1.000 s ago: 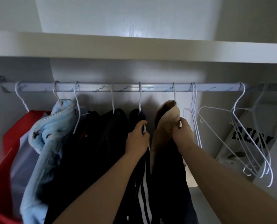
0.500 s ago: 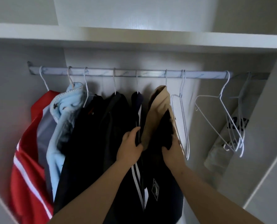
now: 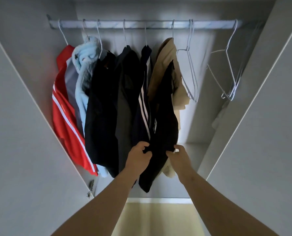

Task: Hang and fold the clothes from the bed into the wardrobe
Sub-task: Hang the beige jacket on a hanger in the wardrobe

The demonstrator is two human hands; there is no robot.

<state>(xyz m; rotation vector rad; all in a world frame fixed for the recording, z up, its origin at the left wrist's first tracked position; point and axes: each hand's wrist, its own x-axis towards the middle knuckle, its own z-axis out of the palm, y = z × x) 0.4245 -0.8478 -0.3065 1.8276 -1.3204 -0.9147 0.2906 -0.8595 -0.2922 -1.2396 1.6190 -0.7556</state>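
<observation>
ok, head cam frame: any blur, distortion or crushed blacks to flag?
Head view: wide-angle stretch splays the wardrobe sides outward; empty hangers at right are motion-smeared; the black garment held by the left hand and right hand is crushed dark, folds barely readable; hands sharp; light dim, soft, no glare.

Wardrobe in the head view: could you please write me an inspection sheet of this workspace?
Surface: hanging rail carries the row of hangers.
Job's things: red jacket, light blue fleece, dark garments, striped garment, beige garment and black garment hang on it.
Clutter: empty wire hangers towards the rail's right end.
Hands: left hand and right hand both grip the black garment's lower edge.
Cables: nothing seen.
Surroundings: open wardrobe doors on either side; wooden floor below.
</observation>
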